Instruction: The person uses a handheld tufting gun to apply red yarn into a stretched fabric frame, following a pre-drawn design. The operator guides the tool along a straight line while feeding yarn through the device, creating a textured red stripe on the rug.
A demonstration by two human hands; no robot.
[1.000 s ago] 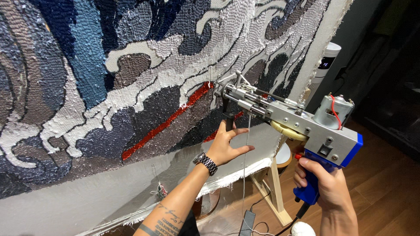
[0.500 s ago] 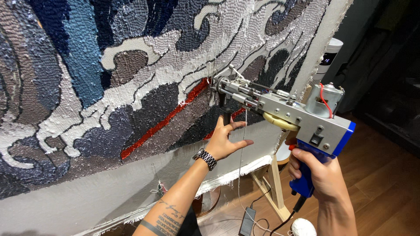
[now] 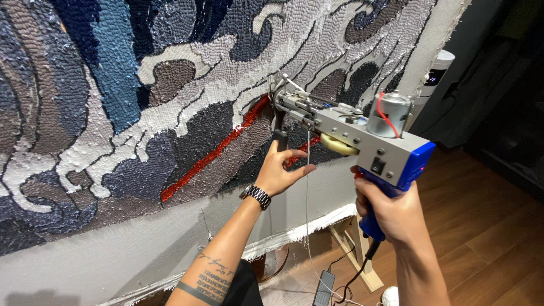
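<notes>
Gripping the blue handle of a tufting gun (image 3: 362, 139), the right hand (image 3: 391, 212) had its fingers (image 3: 365, 195) clamped around the grip, low at the right of the view. The gun's grey metal body slanted up and to the left, its needle end touching the stretched cloth (image 3: 141, 249) where a red tufted stripe (image 3: 218, 150) met dark grey pile. A small silver motor (image 3: 388, 113) with a red wire sat on top of the gun near its back end.

The left hand (image 3: 280, 173) rested flat against the cloth just below the needle, its fingers (image 3: 297, 154) spread apart and holding nothing (a metal wristwatch (image 3: 256, 195) circled the wrist). A thin strand of yarn (image 3: 307, 192) hung straight down from the gun, passing just beside that hand.

Blue, white and grey tufted waves (image 3: 113, 85) covered the cloth above. Below, a black cable (image 3: 354, 277) trailed from the handle toward the wooden floor (image 3: 487, 238), near a wooden frame leg (image 3: 354, 255).
</notes>
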